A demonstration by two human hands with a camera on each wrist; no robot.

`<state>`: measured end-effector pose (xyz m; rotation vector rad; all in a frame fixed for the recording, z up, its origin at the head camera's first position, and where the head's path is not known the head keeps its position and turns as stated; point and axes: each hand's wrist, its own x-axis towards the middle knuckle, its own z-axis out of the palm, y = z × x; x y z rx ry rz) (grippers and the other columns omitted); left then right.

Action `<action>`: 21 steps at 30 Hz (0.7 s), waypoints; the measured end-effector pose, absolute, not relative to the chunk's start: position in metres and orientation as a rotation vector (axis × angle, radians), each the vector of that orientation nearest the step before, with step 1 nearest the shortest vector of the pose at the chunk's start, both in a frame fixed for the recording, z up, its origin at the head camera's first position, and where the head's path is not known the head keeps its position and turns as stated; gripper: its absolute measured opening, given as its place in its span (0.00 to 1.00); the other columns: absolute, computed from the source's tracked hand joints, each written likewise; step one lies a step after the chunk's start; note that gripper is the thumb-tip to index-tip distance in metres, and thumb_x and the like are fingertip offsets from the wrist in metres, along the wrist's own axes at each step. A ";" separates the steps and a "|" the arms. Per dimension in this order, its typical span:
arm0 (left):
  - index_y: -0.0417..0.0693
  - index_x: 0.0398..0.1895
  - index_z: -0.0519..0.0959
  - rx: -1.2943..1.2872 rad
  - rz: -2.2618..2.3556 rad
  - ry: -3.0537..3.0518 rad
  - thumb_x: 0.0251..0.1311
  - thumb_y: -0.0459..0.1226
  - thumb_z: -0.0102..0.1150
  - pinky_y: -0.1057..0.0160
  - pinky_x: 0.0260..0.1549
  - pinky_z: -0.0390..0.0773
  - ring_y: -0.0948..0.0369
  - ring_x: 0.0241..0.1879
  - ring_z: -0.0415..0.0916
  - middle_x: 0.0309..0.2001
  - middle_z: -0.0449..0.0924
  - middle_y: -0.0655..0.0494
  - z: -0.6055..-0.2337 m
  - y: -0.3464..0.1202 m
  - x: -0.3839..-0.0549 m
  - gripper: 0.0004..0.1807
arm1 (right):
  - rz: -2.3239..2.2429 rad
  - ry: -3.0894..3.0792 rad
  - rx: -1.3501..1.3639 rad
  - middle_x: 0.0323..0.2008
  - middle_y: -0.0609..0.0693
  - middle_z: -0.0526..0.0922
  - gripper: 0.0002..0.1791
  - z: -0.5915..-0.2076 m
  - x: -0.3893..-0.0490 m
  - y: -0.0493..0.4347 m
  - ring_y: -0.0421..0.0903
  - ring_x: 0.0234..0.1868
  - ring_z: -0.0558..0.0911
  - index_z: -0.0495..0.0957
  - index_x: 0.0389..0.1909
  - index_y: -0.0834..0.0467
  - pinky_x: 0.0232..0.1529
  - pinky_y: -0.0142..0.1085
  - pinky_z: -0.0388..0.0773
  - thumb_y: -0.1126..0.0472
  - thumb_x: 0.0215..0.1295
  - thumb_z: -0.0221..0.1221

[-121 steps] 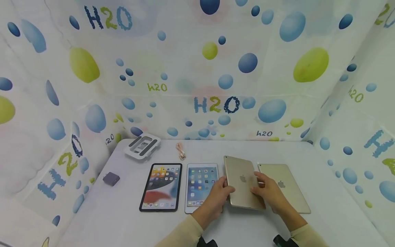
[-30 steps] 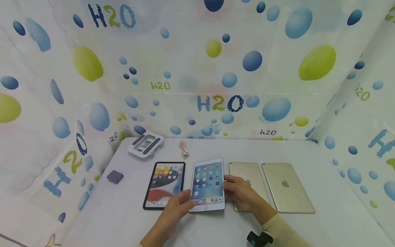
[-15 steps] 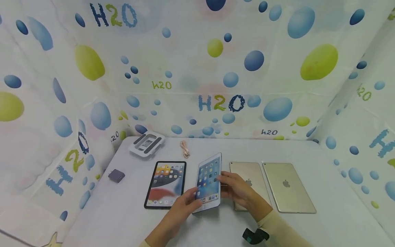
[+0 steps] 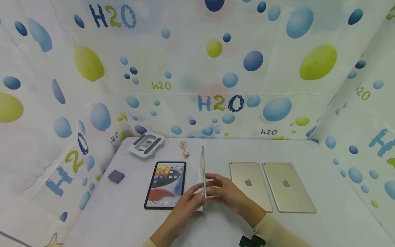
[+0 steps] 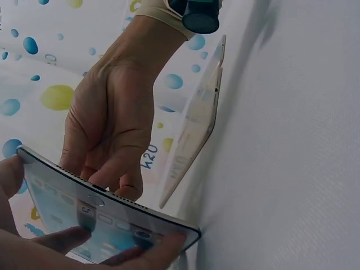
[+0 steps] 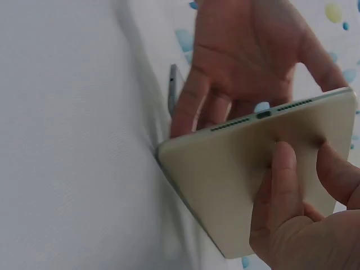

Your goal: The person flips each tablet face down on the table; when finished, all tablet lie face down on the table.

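A tablet (image 4: 202,164) with a white-framed screen and a gold back stands on edge between both hands, seen almost edge-on in the head view. My left hand (image 4: 185,209) grips it from the screen side, its thumb and fingers spread to opposite edges, as the right wrist view shows. Fingertips of my right hand (image 4: 229,195) touch the gold back (image 6: 225,185), with the fingers extended. In the left wrist view the lit screen (image 5: 129,225) is partly covered by left fingers. Left of it lies a black-rimmed tablet (image 4: 166,185), screen up and lit.
Two gold tablets (image 4: 247,175) (image 4: 285,192) lie face down side by side at the right. Toward the back left are a white and grey frame-like tray (image 4: 147,144), a coiled pink cable (image 4: 184,149) and a purple-grey charger block (image 4: 116,176). A printed backdrop (image 4: 182,55) encloses the white table (image 4: 308,230).
Earlier both hands held a gold tablet, which now lies face down at the right. The white-framed tablet has been lifted and turned from screen-up to edge-on, its screen now facing left.
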<state>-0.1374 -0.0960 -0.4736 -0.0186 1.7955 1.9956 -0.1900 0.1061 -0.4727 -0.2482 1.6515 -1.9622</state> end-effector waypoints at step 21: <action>0.36 0.80 0.51 0.028 2.408 1.280 0.72 0.31 0.45 0.53 0.54 0.82 0.51 0.61 0.76 0.69 0.68 0.37 -0.481 -0.103 -0.138 0.34 | -1.680 2.381 -0.079 0.73 0.66 0.65 0.42 -0.488 -0.207 0.121 0.70 0.68 0.72 0.69 0.72 0.56 0.61 0.62 0.75 0.66 0.53 0.72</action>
